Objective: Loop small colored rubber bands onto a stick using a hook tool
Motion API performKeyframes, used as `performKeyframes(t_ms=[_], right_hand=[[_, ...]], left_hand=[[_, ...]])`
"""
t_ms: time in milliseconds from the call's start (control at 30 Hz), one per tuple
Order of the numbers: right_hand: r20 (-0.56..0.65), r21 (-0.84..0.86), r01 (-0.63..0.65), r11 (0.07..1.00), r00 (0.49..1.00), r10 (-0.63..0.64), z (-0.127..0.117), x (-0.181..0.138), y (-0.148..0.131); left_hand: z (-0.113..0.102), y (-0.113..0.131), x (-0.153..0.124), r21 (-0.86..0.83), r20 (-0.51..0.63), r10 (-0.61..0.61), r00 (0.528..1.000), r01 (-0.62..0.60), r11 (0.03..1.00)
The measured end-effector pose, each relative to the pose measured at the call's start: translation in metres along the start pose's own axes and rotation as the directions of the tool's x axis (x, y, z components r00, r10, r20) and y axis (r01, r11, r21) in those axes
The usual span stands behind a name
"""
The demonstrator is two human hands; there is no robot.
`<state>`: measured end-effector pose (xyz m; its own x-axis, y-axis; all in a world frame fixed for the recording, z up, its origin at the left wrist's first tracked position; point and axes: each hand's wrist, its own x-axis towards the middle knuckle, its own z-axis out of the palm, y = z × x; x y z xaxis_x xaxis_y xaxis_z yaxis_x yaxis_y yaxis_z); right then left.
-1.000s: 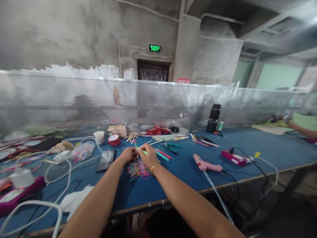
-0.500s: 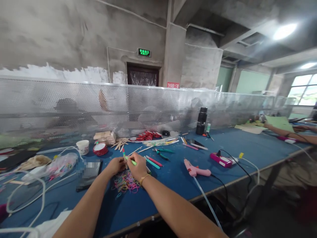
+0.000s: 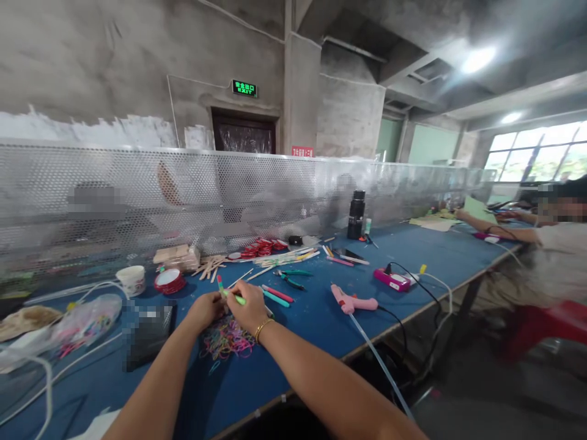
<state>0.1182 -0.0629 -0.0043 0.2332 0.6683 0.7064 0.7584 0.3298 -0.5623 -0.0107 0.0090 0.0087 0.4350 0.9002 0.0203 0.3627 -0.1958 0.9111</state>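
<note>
In my left hand (image 3: 206,310), the fingers close round a narrow craft stick (image 3: 220,283) that stands up with a red tip and green below it. My right hand (image 3: 251,310), with a gold bracelet at the wrist, grips a light green marker (image 3: 239,300) against the stick; the fingers partly hide where they meet. Just below both hands lies a tangled heap of coloured rubber bands (image 3: 229,339). Beside the right hand are a red marker (image 3: 279,294) and a turquoise marker (image 3: 276,297).
Green-handled pliers (image 3: 291,279), a pink glue gun (image 3: 348,300) and a purple power strip (image 3: 392,280) lie to the right. A black bottle (image 3: 356,215) stands by the perforated screen. A paper cup (image 3: 131,281) and red tins (image 3: 169,281) are at left. Another person sits far right.
The view has turned to the right, bringing more of the other person and a red stool into sight. Both hands keep their hold on the stick and the marker.
</note>
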Motion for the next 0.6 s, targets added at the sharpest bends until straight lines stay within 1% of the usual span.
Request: performKeyframes(t_ms=[267,333,400,467,600], right_hand=[[0.01,0.035,-0.011,0.999,1.0,0.011,-0.0003,0.0008,-0.0017],[0.015,0.039,-0.009,0.999,1.0,0.009,0.0,0.0008,-0.001],[0.024,0.053,-0.012,0.999,1.0,0.011,-0.0004,0.0003,-0.0006],[0.034,0.075,-0.019,0.997,0.999,0.017,-0.0013,-0.0002,-0.0005],[0.042,0.057,-0.033,0.998,0.999,0.03,-0.0022,-0.0005,0.0]], left_hand=[[-0.004,-0.002,0.0047,0.082,-0.005,-0.065,0.998,0.065,0.995],[-0.0029,-0.0037,0.0055,0.047,0.0,-0.061,0.998,0.061,0.997],[-0.0008,-0.0042,0.0042,-0.008,0.002,-0.032,0.999,0.032,0.999],[0.0014,-0.0026,0.0013,-0.022,-0.008,-0.016,1.0,0.016,1.0],[0.0019,0.0015,-0.0023,-0.032,-0.003,-0.048,0.999,0.048,0.998]])
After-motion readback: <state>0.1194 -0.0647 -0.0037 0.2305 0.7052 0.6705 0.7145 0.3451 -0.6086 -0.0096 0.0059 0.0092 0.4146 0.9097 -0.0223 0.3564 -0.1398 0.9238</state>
